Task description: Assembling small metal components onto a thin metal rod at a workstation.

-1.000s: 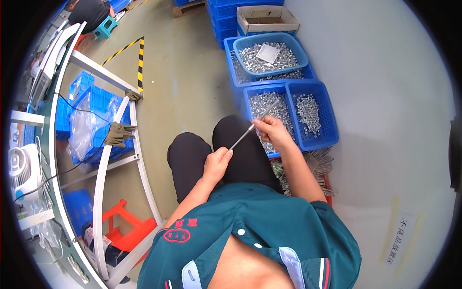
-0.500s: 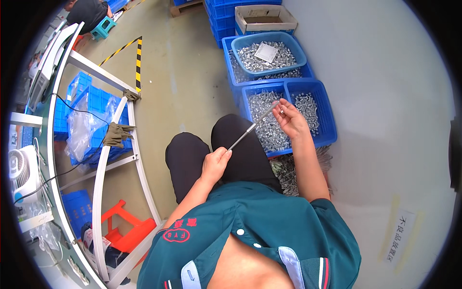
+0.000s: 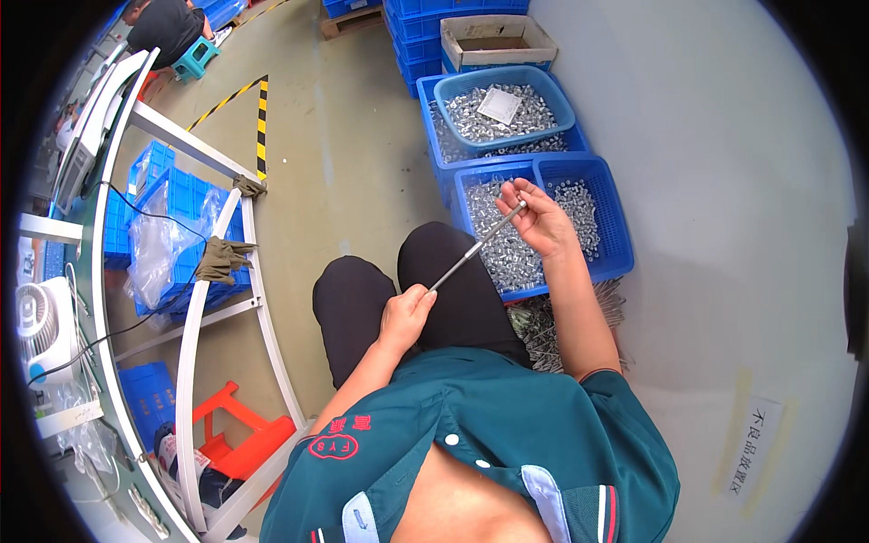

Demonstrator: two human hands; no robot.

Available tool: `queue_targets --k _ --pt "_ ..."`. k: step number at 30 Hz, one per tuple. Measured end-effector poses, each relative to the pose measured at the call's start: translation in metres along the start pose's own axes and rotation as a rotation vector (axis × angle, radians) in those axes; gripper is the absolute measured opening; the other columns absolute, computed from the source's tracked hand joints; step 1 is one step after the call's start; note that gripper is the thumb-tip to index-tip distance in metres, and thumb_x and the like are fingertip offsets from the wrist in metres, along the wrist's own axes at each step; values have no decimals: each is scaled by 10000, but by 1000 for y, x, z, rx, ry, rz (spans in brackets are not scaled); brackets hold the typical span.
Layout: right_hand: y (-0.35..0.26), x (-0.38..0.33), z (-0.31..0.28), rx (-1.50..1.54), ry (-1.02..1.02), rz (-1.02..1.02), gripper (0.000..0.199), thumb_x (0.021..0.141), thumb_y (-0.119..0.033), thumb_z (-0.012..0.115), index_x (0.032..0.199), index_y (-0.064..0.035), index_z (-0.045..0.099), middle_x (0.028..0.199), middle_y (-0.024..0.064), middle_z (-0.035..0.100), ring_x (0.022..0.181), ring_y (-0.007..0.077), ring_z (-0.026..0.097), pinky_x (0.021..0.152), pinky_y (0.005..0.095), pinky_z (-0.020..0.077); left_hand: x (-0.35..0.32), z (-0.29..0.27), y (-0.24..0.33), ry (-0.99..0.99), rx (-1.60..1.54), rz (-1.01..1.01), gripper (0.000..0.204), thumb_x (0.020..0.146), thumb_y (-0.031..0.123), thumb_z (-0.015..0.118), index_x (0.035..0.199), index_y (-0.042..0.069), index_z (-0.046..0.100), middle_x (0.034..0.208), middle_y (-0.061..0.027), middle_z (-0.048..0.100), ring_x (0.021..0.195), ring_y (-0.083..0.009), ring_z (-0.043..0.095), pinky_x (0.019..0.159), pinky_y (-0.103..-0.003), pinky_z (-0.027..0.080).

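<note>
A thin grey metal rod [image 3: 455,269] slants up and to the right across my lap, with a brighter sleeve partway along it. My left hand [image 3: 405,317] is closed round its lower end, above my dark trousers. At the upper end, a small silvery nut [image 3: 522,204] sits on or against the tip. My right hand [image 3: 541,222] has its fingers curled at that tip and nut; the exact grip is partly hidden. Below the right hand stands a blue divided bin [image 3: 618,213] with many small metal nuts [image 3: 507,258] in both compartments.
Behind it, a lighter blue basket [image 3: 563,100] holds more nuts and a white slip [image 3: 499,106]. Many thin metal rods [image 3: 534,333] lie by my right leg. A white-framed bench [image 3: 186,362] stands left, near a red stool [image 3: 253,443]. A seated person [image 3: 163,32] is far left.
My right hand has shifted slightly left, its fingers more curled. A silvery nut, earlier lying in the fingers beside the rod, now shows at the rod's tip. The left hand has barely moved.
</note>
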State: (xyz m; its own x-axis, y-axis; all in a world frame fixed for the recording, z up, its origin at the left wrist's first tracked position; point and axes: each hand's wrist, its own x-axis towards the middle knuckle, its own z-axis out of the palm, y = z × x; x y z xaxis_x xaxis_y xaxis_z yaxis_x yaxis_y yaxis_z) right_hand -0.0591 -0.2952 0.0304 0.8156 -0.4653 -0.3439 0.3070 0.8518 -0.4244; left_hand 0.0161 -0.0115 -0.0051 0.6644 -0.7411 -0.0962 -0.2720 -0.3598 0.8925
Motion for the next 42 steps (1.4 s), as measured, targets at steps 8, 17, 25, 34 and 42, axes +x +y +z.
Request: queue_targets --k 8,17,25,34,42 --pt "17 -10 12 -129 60 -98 257 973 -145 388 1067 68 498 1068 232 567 1041 323 580 935 460 479 0 0 -1 13 -47 -7 240 889 209 571 760 9 537 551 -85 438 501 -132 398 486 -309 366" --pt "11 -12 3 -2 36 -21 283 957 -99 410 1177 77 437 1205 240 475 1172 335 483 991 465 433 1 0 -2 7 -38 -10 245 889 202 570 746 7 534 547 -81 429 505 -120 393 484 -301 360" --pt "-2 -5 4 5 87 -122 224 913 8 447 1134 36 457 1150 222 523 1145 345 511 971 476 452 0 0 -1 5 -23 -9 256 889 239 562 763 17 539 569 -121 468 517 -222 458 496 -339 385" --pt "7 -6 13 29 -5 -149 212 924 -18 445 1129 24 472 1156 203 532 1137 337 518 971 461 449 1 -1 -1 0 12 -2 274 891 274 549 768 29 538 584 -161 503 525 -328 517 502 -380 403" --pt "35 -13 15 -509 15 -553 262 938 -49 422 1177 38 482 1155 157 556 1103 247 550 970 358 442 2 0 -3 -8 6 -16 286 894 275 545 756 25 520 578 -167 484 520 -336 499 497 -388 393"
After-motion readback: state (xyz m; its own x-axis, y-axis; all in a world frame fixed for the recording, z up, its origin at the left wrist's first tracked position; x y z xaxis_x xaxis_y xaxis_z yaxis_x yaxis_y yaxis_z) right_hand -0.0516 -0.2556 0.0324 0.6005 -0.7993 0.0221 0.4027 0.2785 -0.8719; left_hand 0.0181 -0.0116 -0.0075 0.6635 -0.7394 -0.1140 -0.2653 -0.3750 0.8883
